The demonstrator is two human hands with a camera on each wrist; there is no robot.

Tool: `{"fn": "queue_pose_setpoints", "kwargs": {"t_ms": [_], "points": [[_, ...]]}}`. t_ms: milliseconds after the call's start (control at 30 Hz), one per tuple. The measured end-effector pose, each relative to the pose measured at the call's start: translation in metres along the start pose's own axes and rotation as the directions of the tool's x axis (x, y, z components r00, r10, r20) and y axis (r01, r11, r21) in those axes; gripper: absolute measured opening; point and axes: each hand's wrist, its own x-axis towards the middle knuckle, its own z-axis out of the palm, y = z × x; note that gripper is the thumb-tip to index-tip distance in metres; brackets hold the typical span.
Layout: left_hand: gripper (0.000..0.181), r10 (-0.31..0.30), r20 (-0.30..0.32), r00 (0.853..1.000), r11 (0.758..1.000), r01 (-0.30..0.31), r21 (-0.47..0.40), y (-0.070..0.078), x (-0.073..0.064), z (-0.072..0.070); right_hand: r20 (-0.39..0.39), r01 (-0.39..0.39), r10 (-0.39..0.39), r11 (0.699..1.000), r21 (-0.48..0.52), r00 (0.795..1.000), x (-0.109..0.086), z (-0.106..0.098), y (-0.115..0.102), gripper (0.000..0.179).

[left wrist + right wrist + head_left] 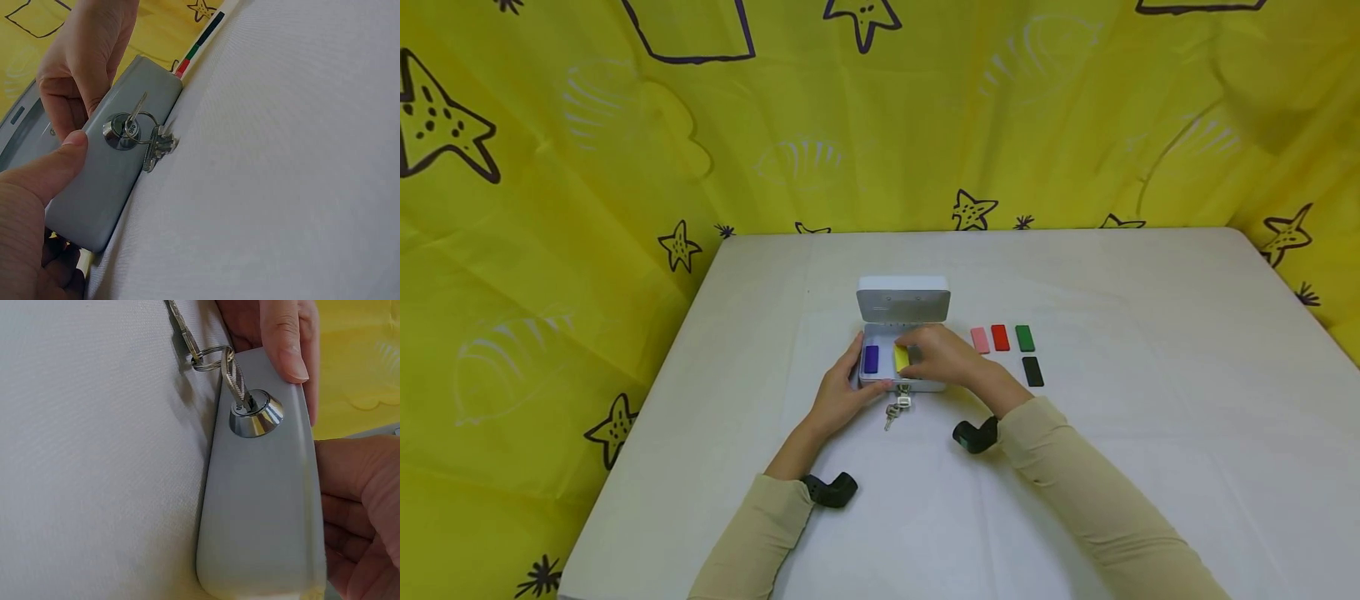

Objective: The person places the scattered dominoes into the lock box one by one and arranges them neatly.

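Observation:
A small white metal cash box (pixel 928 387) stands on the table with its lid (pixel 903 306) raised. My left hand (pixel 839 392) grips its left side, fingers along the outer wall and thumb (pixel 62 156) over the front rim. Reaching inside, my right hand (pixel 946 354) pinches a yellow block (pixel 901 358) near the middle. A purple block (pixel 871 359) lies at the left in the box. On the front wall is a round lock (pixel 257 415) with a key in it; more keys (pixel 161 147) hang from its ring. In the right wrist view the front wall hides my right fingertips.
Right of the box lie a pink block (pixel 980 340), a red block (pixel 1000 337) and a green block (pixel 1025 338) in a row, with a black block (pixel 1033 372) nearer me. A yellow patterned curtain (pixel 895 108) hangs behind the white-covered table (pixel 1150 375).

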Motion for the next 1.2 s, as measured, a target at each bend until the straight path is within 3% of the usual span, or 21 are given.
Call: {"fn": "queue_pose_setpoints", "kwargs": {"t_ms": [167,733,800,1033,1200], "points": [[0.092,0.005,0.002,1.0,1.0,-0.005,0.004,0.0,0.0,0.0,-0.011,0.029,-0.029,0.999,-0.013,1.0,0.003,0.002,0.002,0.045],[0.089,-0.003,-0.005,1.0,1.0,0.003,-0.008,0.002,-0.001,0.0,-0.024,0.017,-0.018,0.999,-0.041,1.0,0.012,0.013,0.001,0.045],[0.088,-0.003,-0.005,1.0,1.0,0.003,-0.013,0.007,-0.001,0.0,-0.021,0.013,-0.014,0.999,-0.045,1.0,0.012,0.014,0.001,0.045],[0.082,0.009,0.012,1.0,1.0,-0.009,-0.009,0.043,-0.009,-0.009,-0.021,0.014,-0.015,0.999,-0.044,1.0,0.014,0.015,0.0,0.045],[0.081,0.004,0.006,1.0,1.0,-0.004,-0.014,0.046,-0.011,-0.009,-0.028,0.034,-0.036,0.998,-0.058,0.999,0.016,0.016,0.0,0.044]]}}
